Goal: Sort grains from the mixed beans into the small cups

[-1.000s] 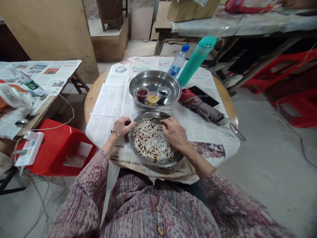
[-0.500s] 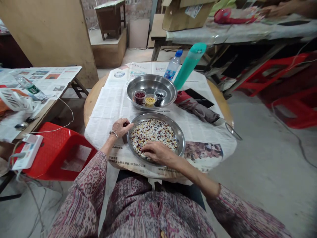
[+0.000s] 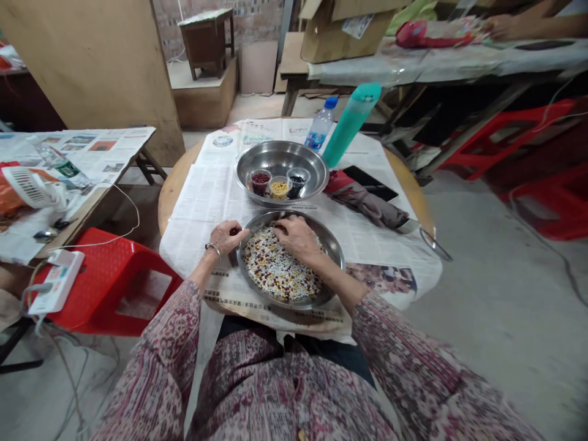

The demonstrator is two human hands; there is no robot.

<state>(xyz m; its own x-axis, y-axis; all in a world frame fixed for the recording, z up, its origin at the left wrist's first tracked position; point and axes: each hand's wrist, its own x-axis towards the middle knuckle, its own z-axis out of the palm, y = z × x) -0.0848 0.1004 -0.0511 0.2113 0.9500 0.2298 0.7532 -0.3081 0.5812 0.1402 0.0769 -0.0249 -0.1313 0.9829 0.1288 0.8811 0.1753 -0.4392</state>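
At the bottom of the frame lie the person's patterned sleeves (image 3: 257, 380), both arms reaching up toward the centre. Just above, in the middle, the near pan (image 3: 334, 248) sits on the newspaper (image 3: 202, 196), filled with mixed white, red and yellow grains (image 3: 280, 272). The right hand (image 3: 298, 237) lies palm down over the pan's far part, fingers curled loosely with the tips in the grains at the upper rim; whether it has pinched anything I cannot tell. Half a second ago this hand was at the pan's near edge, lower in the frame; it has since crossed the grains to the far side. The left hand (image 3: 225, 236), with a bangle on the wrist, rests at the pan's left rim as before, fingers curled in, a small dark red bit showing at the fingertips.

Higher up, the far pan (image 3: 316, 168) holds three cups: red (image 3: 260, 181), yellow (image 3: 278, 187) and black (image 3: 296, 179). Right of it lie a folded umbrella (image 3: 367, 205) and a dark phone (image 3: 370, 182). Beyond stand a water bottle (image 3: 320, 125) and a teal flask (image 3: 351, 122), upper centre
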